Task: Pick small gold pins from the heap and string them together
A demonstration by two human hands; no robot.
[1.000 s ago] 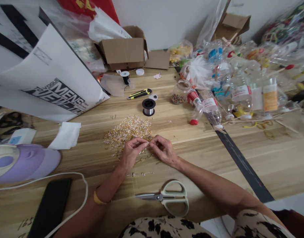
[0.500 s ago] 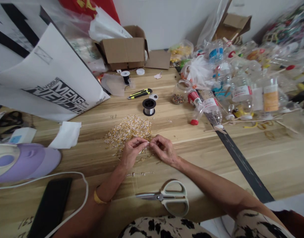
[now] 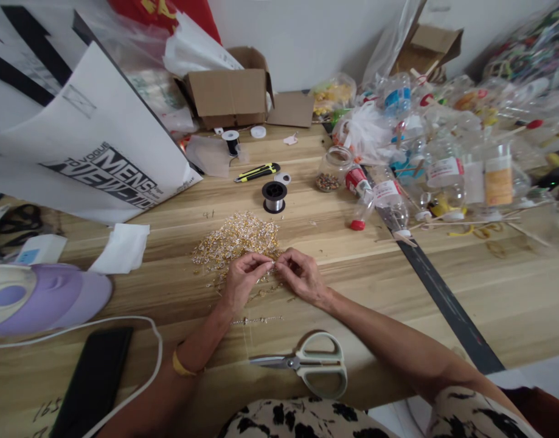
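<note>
Nothing moved, left hand (image 3: 241,281) and right hand (image 3: 300,275) pinching tiny gold piece (image 3: 273,263)

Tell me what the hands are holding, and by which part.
Left hand and right hand pinch one tiny piece between their fingertips, right at the edge of the gold bead pile. It is too small to tell which part is gripped.
</note>
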